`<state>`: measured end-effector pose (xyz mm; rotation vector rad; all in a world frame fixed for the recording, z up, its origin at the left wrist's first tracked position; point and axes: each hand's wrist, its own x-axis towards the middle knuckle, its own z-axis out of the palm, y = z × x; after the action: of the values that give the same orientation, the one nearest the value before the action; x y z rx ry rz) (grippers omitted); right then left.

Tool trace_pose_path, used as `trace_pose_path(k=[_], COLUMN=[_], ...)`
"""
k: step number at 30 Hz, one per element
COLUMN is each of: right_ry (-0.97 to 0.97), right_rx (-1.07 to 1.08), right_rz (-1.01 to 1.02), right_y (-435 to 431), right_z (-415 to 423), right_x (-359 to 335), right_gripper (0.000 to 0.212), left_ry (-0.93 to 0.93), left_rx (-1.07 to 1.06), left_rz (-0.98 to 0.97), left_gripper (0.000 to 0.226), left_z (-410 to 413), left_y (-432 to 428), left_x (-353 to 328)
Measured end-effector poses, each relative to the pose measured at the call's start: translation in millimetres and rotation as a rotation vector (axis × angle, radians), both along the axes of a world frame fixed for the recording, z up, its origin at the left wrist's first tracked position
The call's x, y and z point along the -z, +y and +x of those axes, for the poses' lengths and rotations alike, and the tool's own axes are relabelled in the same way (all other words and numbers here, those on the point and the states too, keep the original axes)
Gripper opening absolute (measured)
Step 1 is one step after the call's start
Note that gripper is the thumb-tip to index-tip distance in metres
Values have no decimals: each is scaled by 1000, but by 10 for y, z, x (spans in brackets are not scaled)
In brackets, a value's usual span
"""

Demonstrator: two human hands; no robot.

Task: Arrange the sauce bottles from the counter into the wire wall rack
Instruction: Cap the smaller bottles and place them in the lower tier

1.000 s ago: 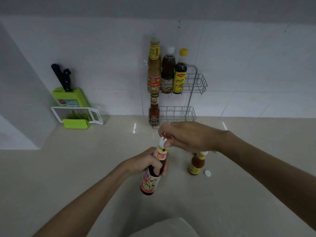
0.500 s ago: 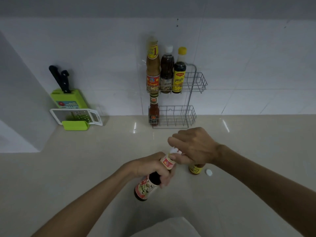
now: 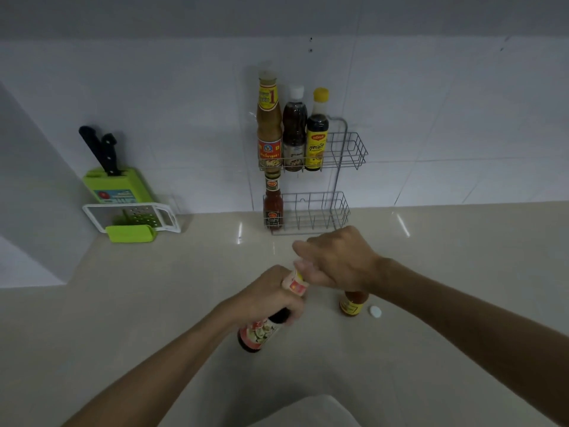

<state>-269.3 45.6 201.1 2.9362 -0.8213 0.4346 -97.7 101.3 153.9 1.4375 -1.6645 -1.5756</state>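
The left hand (image 3: 271, 298) is clenched around the upper body of the dark sauce bottle (image 3: 260, 332), which is held clear of the desk (image 3: 154, 303) at the near centre. The bottle's long axis is tilted: base toward the near left, neck rising toward the far right. The right hand (image 3: 335, 263) meets that neck from the right, fingers closed over the top; the cap itself is hidden, so whether it is being turned cannot be told. The bottle shows dark liquid, a red-and-white picture label low on the body and a red-and-yellow neck band. The wire wall rack (image 3: 348, 149) lies directly beyond both hands on the far wall. Its upper basket carries three bottles at the left, its lower basket (image 3: 323, 211) one red bottle (image 3: 273, 204) at the left; free space lies to the right in both. Just right of the hands, a small orange bottle (image 3: 352, 303) stands on the desk, partly covered by the right wrist, with a loose white cap (image 3: 375, 311) beside it.
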Motion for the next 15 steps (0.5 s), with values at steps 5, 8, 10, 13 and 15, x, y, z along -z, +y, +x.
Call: trace_pose_path(k=[5,8,10,13,15], right_ry=[-17,-265,-348,-376,-473], right_rx=[418,478,418,416,450], right_rz=[296,648,638,610,608], right_y=[-19,-181,-330,-523,-615], right_z=[273,338,346,267,206], right_x=[203,17,-150,-439,-523], right_gripper=[22,24,35,32,32], left_ry=[-535,-382,-160,-113,-122], left_rx=[-439,-447,-388,-278,-282], left_rz=[-299,-282,-187,-71,-65], left_gripper=[17,15,35,65,55], left_z=[-181,-168,-87,40,42], left_y=[-95,-182,-242,-257,-264], left_x=[101,104,94,185,298])
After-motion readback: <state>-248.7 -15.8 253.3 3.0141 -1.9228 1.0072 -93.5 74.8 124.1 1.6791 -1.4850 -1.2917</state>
